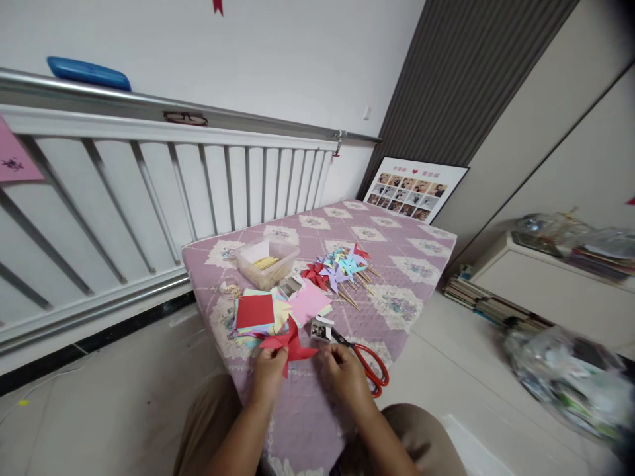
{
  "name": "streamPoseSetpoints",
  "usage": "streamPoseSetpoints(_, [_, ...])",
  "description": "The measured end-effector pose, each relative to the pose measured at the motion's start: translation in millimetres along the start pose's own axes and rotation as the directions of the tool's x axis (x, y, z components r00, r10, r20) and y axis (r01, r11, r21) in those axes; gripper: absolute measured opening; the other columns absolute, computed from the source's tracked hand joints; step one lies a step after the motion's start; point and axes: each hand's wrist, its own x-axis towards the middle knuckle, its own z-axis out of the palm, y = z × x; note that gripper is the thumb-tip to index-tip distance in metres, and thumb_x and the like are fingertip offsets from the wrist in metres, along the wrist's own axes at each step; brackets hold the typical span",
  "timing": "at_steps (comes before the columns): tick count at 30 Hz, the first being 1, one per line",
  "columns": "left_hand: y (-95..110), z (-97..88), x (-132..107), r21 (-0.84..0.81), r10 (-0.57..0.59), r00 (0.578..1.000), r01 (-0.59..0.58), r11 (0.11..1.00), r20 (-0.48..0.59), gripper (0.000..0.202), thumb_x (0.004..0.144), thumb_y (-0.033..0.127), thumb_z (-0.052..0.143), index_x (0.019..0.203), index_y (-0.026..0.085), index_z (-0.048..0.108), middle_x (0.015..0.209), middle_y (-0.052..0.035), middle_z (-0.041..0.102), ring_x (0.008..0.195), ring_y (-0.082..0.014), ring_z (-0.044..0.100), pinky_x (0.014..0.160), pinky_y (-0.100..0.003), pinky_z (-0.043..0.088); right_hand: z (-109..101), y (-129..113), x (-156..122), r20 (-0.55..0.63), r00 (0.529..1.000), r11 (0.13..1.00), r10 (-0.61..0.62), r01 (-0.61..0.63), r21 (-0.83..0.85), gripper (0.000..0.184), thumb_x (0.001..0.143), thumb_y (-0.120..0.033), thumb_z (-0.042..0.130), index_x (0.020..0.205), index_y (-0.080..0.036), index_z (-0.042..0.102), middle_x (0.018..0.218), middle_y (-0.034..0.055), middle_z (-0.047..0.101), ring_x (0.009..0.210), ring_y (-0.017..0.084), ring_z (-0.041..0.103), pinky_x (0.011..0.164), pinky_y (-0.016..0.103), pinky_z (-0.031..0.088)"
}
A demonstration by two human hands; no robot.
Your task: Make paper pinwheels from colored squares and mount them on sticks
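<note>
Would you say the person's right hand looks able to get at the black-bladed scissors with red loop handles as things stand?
Likely yes: the right hand is beside the scissors, whose red handles lie largely uncovered on the purple floral cloth; whether its fingers hold something small is unclear.

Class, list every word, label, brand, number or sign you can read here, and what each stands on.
No text is clear enough to quote.
Pink sheet at the radiator: a dark mark like writing, too blurred to read.
Photo board: pink characters either side of a red heart, too small to read.
Red pinwheel, scissors: no lettering visible.
</note>
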Motion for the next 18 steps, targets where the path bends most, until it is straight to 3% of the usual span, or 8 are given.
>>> streamPoseSetpoints(4, [-1,1.1,0,-0.023,0.023,0.999,-0.024,0.999,-0.034,0.027,0.067,0.038,0.062,0.082,0.016,0.068,0.077,-0.0020,0.070,0.075,-0.0190,0.062,0.066,-0.027,0.045,-12,-7,36,0.094,0.994,0.979,-0.058,0.076,-0.191,0.021,0.083,-0.020,0.047,0.081,-0.016,0.068,0.083,0.0071,0.068,0.080,0.021,0.062,0.076,0.030,0.046])
streamPoseSetpoints(8, [0,-0.7,-2,-0.005,0.027,0.999,-0.027,1.000,-0.017,0.023,0.069,0.034,0.061,0.081,0.016,0.067,0.074,-0.0015,0.069,0.074,-0.0191,0.061,0.065,-0.027,0.045,-12,-17,59,0.178,0.983,0.920,-0.042,0.108,-0.376,0.023,0.084,-0.017,0.048,0.080,-0.015,0.071,0.081,0.0070,0.068,0.077,0.019,0.062,0.072,0.028,0.043])
streamPoseSetpoints(18, [3,-0.1,-3,-0.017,0.061,0.998,-0.060,0.998,0.012,0.025,0.071,0.030,0.058,0.089,0.015,0.067,0.077,-0.0020,0.068,0.071,-0.0177,0.059,0.066,-0.027,0.044,3,-17,71,0.238,0.967,0.773,0.095,0.078,-0.629,0.023,0.087,-0.019,0.048,0.085,-0.017,0.071,0.090,0.0112,0.071,0.078,0.020,0.066,0.060,0.026,0.037])
